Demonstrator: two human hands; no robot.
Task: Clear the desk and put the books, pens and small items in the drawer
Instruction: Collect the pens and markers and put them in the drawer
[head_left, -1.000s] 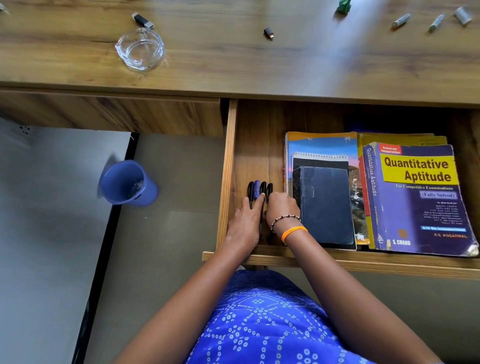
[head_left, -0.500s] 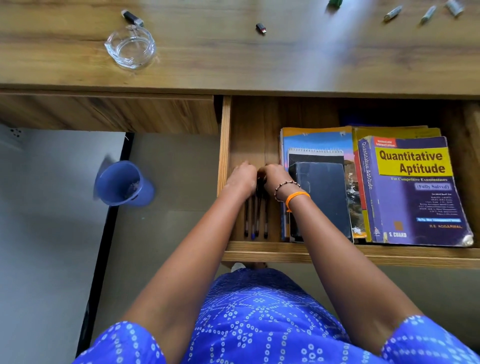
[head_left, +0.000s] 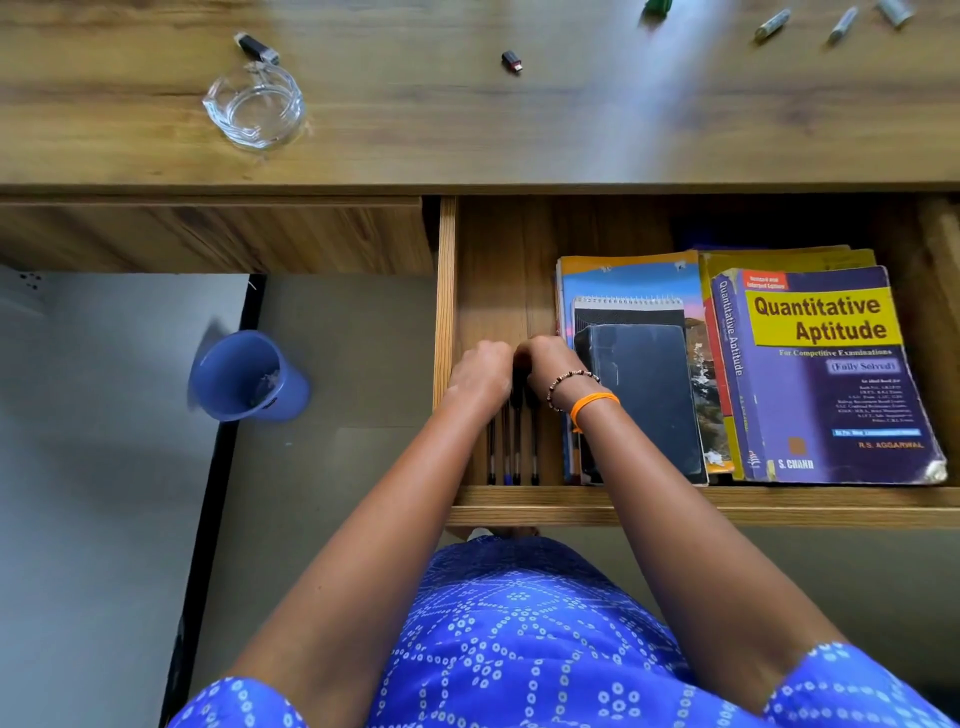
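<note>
Since a second ago I see both hands have slid up the row of pens, from the tip end by the drawer front to the cap end farther in, so the pen barrels now show below the wrists.

Starting at the left, a blue cup (head_left: 248, 375) lies on the floor beside the desk leg. On the desk (head_left: 467, 130) above it sit a glass ashtray (head_left: 254, 106) with a black USB stick (head_left: 255, 48) just behind it, and a smaller stick (head_left: 511, 61) near the middle.

In the open drawer (head_left: 519, 506) the pens (head_left: 511, 447) lie side by side along the left wall, tips toward the front. My view of the left hand (head_left: 480, 371) shows its fingers curled down over the pen caps; the right hand (head_left: 548, 364), just beside it, is curled over the same caps. I cannot tell whether either truly grips the pens or only presses on them.

Right of the hands a dark notebook (head_left: 644, 400) tops a spiral pad on a stack of books, touching the right wrist. Beside that lies the "Quantitative Aptitude" book (head_left: 826, 374). On the desk's far right edge three small grey cylinders (head_left: 771, 24) and a green item (head_left: 657, 6) remain.
</note>
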